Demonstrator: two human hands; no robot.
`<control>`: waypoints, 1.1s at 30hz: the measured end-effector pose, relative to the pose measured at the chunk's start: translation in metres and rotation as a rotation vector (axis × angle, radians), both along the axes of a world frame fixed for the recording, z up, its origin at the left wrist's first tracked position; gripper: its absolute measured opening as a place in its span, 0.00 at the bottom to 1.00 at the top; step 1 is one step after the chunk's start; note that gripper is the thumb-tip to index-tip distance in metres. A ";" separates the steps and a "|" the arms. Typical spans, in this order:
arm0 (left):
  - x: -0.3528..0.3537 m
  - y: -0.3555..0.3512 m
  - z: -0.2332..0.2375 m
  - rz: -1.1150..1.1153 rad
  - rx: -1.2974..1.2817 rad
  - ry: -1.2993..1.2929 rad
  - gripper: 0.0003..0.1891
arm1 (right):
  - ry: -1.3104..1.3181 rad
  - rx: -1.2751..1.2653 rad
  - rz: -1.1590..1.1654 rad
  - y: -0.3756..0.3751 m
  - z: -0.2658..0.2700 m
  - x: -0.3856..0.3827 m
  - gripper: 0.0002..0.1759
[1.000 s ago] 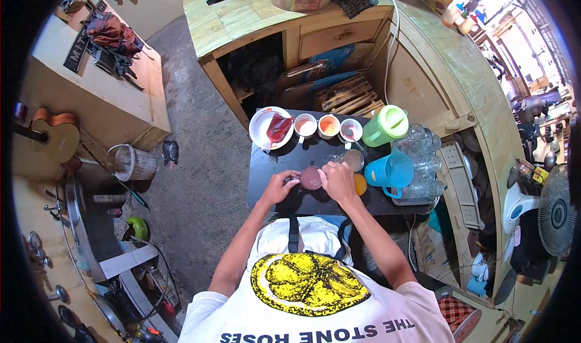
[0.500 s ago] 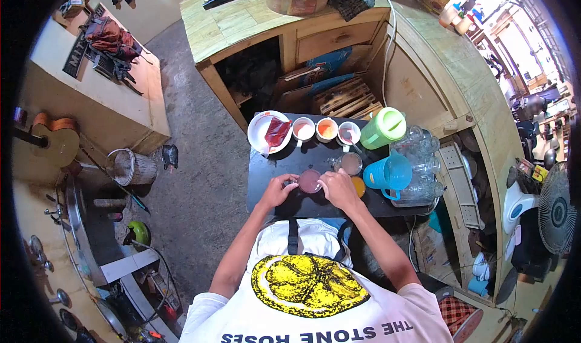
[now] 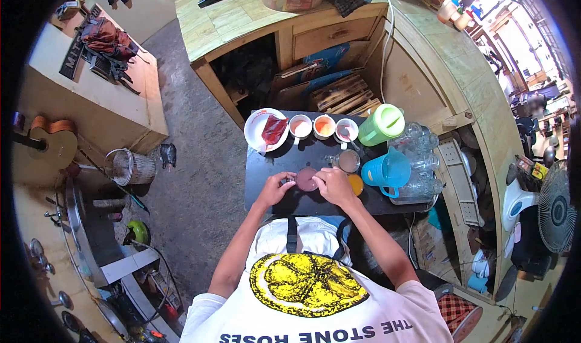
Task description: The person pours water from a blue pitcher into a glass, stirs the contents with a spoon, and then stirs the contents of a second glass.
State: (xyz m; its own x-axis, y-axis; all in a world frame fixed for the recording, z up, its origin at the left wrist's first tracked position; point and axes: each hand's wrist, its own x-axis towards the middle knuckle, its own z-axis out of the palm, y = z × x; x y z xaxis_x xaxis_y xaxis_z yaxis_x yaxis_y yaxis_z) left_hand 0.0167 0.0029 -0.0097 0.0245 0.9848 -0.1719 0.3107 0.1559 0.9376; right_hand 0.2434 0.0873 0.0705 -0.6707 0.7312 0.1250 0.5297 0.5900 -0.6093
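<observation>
On a small black table [image 3: 266, 189] stands a glass mug of pinkish drink [image 3: 307, 179]. My left hand [image 3: 278, 189] is closed at the mug's handle side. Over the mug's right rim, my right hand [image 3: 333, 184] has its fingers pinched together; what they hold, if anything, is hidden. Just behind and right of it is a glass of brownish drink [image 3: 349, 161], with a glass of orange drink [image 3: 354, 184] nearer me. A blue pitcher [image 3: 387, 169] stands to their right.
Along the table's back are a white plate [image 3: 256, 124] with a red packet, three white cups [image 3: 324, 127] and a green pitcher [image 3: 380, 125]. Several upturned glasses [image 3: 417, 161] fill a tray at right. A wooden counter [image 3: 242, 22] stands behind; a bucket [image 3: 130, 166] is on the floor.
My right hand has shifted slightly left, further over the mug's rim. The whole view has moved a little; the other things on the table stand as before.
</observation>
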 end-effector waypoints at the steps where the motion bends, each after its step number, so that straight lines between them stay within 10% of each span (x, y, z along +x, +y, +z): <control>1: 0.001 0.000 0.004 0.004 -0.025 -0.010 0.12 | 0.034 0.009 -0.065 0.000 0.000 -0.002 0.10; 33: -0.004 -0.001 -0.005 -0.029 0.030 0.013 0.14 | 0.045 -0.091 -0.059 0.002 0.001 -0.003 0.10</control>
